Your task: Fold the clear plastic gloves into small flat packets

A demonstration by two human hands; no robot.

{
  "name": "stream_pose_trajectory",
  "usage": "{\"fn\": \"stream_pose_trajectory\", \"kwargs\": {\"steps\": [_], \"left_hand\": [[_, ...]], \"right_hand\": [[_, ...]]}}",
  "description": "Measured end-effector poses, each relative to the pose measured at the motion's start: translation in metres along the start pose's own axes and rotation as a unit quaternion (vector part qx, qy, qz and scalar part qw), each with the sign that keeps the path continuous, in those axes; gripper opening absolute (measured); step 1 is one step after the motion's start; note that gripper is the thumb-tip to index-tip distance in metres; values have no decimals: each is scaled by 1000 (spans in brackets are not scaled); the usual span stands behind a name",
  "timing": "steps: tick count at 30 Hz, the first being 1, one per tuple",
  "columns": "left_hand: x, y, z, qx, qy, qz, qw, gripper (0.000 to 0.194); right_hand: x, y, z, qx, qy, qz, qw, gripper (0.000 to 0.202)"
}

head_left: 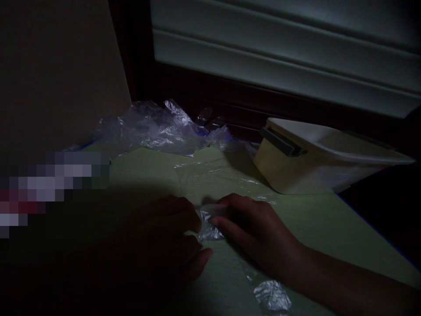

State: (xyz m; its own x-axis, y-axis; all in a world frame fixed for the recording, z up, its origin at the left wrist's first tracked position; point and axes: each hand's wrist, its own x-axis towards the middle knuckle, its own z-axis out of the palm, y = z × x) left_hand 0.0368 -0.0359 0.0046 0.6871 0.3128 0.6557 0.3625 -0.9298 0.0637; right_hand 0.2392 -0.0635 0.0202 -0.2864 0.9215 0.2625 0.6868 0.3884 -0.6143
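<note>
A small folded piece of clear thin plastic [210, 228], looking like a disposable plastic glove, lies on the pale green table top [148, 171]. My right hand [253, 224] is closed on its right side, thumb on top and fingers behind. My left hand [171, 237] is in deep shadow at the plastic's left edge. Its fingers are bent and the thumb stands apart; whether the fingertips touch the plastic is hard to see. More clear plastic [271, 296] lies under and in front of my right forearm, and a flat clear sheet [210, 171] stretches beyond my hands.
Crumpled clear plastic gloves [154, 127] form a heap along the table's back edge. A cream plastic bin [289, 171] with a dark handle stands at the back right, near the edge. Behind are a slatted panel [263, 44] and a wall [59, 70]. The far left is pixelated.
</note>
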Motion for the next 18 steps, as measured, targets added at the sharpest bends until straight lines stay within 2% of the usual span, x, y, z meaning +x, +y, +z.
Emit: {"fn": "stream_pose_trajectory", "kwargs": {"steps": [3,6,10,14,18], "left_hand": [[2,3,-1,29,16,23,999,43],[5,3,-2,51,-5,47,998,37],[6,2,-2,59,-22,36,997,40],[4,2,-3,50,-63,27,996,40],[4,2,-3,53,-58,24,997,39]], "right_hand": [[0,0,0,6,8,0,1000,3],[0,0,1,27,6,6,1000,5],[-1,1,1,34,11,11,999,13],[-2,0,1,27,18,4,999,20],[-5,-1,0,-7,52,-30,998,22]]}}
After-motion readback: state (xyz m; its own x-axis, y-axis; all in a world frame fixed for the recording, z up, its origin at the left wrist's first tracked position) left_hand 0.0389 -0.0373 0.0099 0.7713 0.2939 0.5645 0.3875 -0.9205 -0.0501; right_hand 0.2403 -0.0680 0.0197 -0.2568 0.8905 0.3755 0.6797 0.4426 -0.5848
